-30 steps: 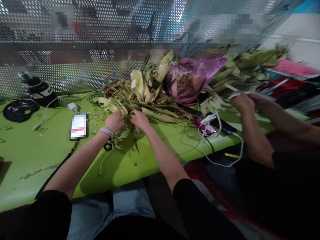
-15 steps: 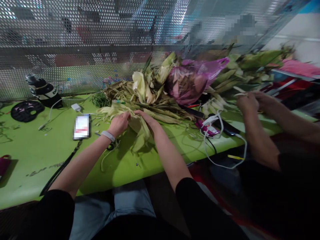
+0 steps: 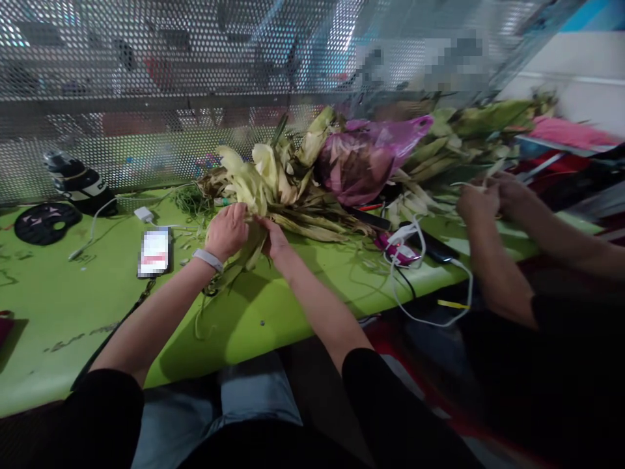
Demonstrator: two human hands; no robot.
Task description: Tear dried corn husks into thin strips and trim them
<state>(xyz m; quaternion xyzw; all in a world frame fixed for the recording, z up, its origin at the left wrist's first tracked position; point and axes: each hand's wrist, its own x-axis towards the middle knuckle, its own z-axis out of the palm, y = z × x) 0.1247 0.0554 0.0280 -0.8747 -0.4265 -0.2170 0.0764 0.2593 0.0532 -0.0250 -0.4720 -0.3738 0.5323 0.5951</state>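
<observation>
Between my hands is a bunch of pale green corn husks point(image 3: 243, 184), fanned upward above my fingers and trailing down towards the table. My left hand point(image 3: 227, 230), with a pale band on its wrist, is closed on the bunch from the left. On the other side my right hand point(image 3: 274, 240) grips the same husks, thumb and fingers pinched near their middle. My fingertips are partly hidden by the leaves. Just behind lies a heap of drier brown husks point(image 3: 312, 218). Some thin green strands point(image 3: 188, 199) lie to the left of it.
A phone point(image 3: 154, 253) with a strap, a black bottle point(image 3: 81, 182) and a black disc-like thing point(image 3: 47, 223) are on the green table point(image 3: 112, 293). A pink plastic bag point(image 3: 359, 166) stands behind. To the right, a co-worker's hands point(image 3: 481, 198) hold a pale strip near cabled devices point(image 3: 403, 244).
The husks in my hands have swung from hanging down in front to standing up behind my fingers. My right hand has shifted slightly down and left. The view has moved a little.
</observation>
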